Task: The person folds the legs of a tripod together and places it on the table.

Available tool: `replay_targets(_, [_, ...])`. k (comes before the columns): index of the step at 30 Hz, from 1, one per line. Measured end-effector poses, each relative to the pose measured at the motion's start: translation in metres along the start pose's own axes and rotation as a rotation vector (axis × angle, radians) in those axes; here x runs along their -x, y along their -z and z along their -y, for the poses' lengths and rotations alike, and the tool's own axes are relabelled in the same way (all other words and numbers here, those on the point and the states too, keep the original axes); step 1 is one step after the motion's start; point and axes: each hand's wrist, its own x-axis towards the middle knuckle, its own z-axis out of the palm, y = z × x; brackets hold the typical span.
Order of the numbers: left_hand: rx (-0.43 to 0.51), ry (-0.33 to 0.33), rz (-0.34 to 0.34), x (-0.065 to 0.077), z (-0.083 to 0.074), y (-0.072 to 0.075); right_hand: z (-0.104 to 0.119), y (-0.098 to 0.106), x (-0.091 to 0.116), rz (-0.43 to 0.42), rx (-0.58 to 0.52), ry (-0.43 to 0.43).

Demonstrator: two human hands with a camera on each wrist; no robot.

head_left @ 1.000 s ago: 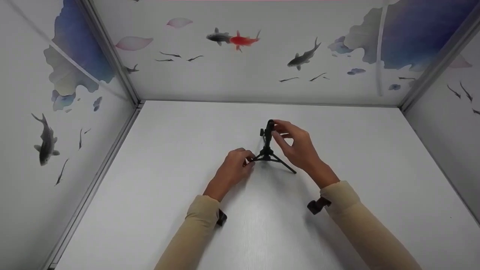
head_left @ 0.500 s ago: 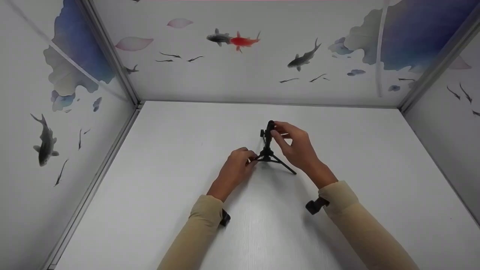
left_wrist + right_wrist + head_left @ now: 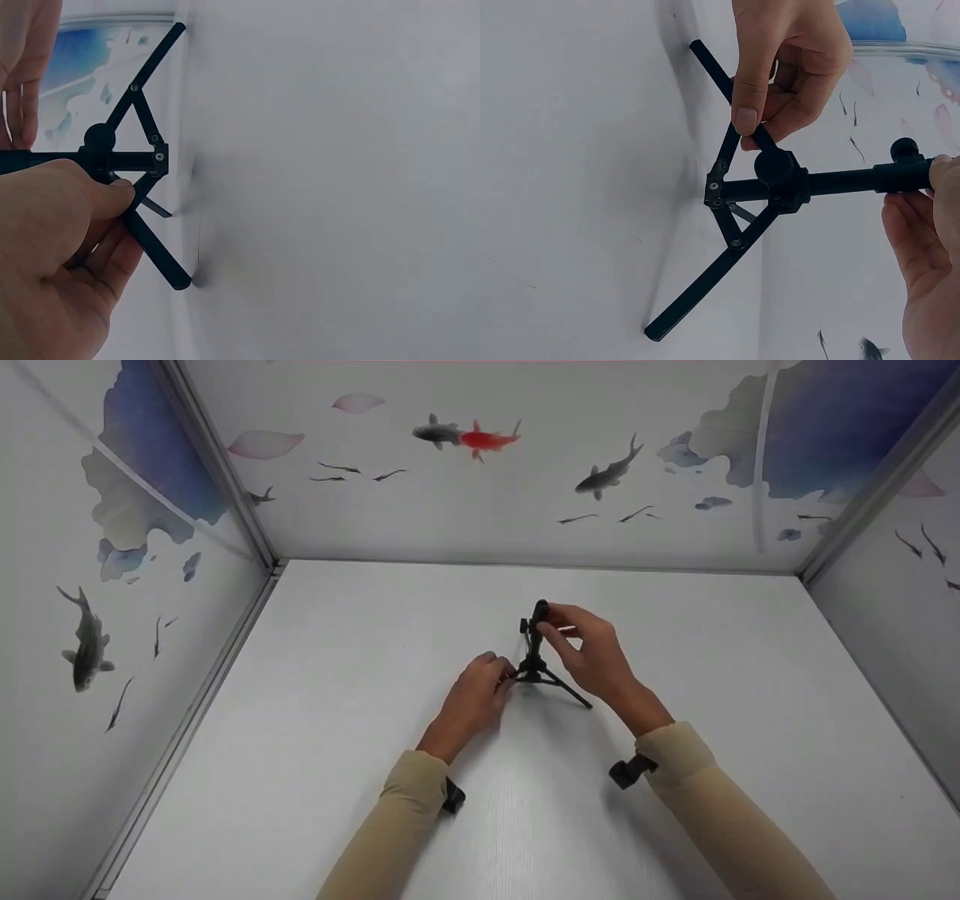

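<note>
A small black tripod [image 3: 533, 665] stands upright on the white table, its legs spread. My left hand [image 3: 472, 694] pinches one of its legs between thumb and fingers; the left wrist view shows the thumb lying over that leg [image 3: 159, 251] near its brace. Higher up, my right hand [image 3: 592, 649] grips the top of the centre column [image 3: 840, 182], thumb on one side and fingers on the other. A round knob [image 3: 774, 166] sits at the hub where the legs meet, and a smaller knob [image 3: 904, 148] juts from the column close to the right fingers.
The white table [image 3: 337, 615] is bounded by a back wall [image 3: 480, 525] and side walls printed with fish and leaves. Grey metal rails [image 3: 217, 675] run along the edges. A small black camera [image 3: 630, 772] is strapped at the right wrist.
My left hand has shifted slightly to the right along the tripod leg, toward the hub. My right hand keeps its grip on the column, its thumb a little further across. The tripod stays in place.
</note>
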Motion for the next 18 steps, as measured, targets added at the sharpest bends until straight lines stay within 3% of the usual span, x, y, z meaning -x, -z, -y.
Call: replay_targets(18, [0.006,-0.018,-0.032,0.0041,0.0002,-0.0045,-0.0003,0.0020,-0.0013,0.001,0.023,0.004])
